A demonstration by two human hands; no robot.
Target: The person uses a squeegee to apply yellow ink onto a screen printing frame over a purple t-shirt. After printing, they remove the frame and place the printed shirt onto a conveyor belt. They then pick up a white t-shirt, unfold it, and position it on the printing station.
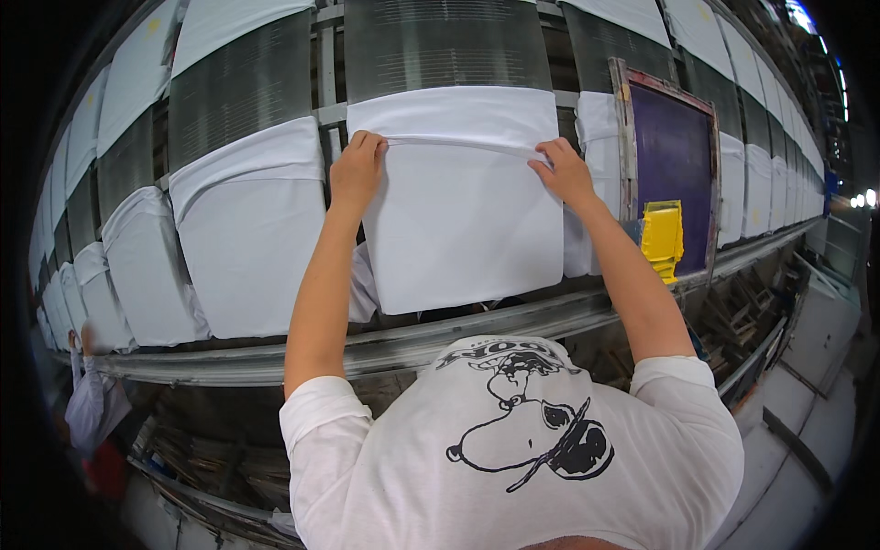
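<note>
In front of me a white cloth, smooth and shaped like a garment, lies over a dark flat board. A folded-over band runs across its upper part. At the left end of that fold my left hand is closed, its fingertips pinching the cloth edge. My right hand grips the opposite end of the fold, with its thumb a little below the fingers. Both arms reach forward, roughly level with each other. What lies under the cloth between my hands is hidden.
A printing screen frame with purple mesh leans at my right, bearing a patch of yellow ink. More cloth-covered boards, such as one white cloth, line both sides. A metal rail runs along the near edge. Another person's hand shows far left.
</note>
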